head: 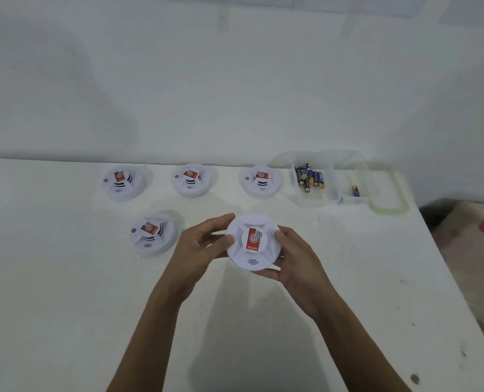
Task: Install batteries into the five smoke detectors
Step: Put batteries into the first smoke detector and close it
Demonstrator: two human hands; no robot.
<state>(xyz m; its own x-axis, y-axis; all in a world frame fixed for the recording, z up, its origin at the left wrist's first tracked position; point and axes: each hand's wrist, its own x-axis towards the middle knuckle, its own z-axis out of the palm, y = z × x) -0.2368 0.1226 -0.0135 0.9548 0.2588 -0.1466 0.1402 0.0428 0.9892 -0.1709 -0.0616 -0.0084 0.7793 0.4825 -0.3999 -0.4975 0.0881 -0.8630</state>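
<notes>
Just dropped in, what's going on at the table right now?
A person grips one detector by its rim, left hand and right hand on opposite sides, label up. Four others sit on the table: a back row of three and a front-left one. The batteries lie in a clear box at back right.

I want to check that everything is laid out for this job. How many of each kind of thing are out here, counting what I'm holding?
Detectors: 5 (1 held, 4 on the table)
Batteries: about 6 (1 lies apart and the rest overlap in a pile, so the count is rough)
Clear box: 1
Total: about 12
</notes>
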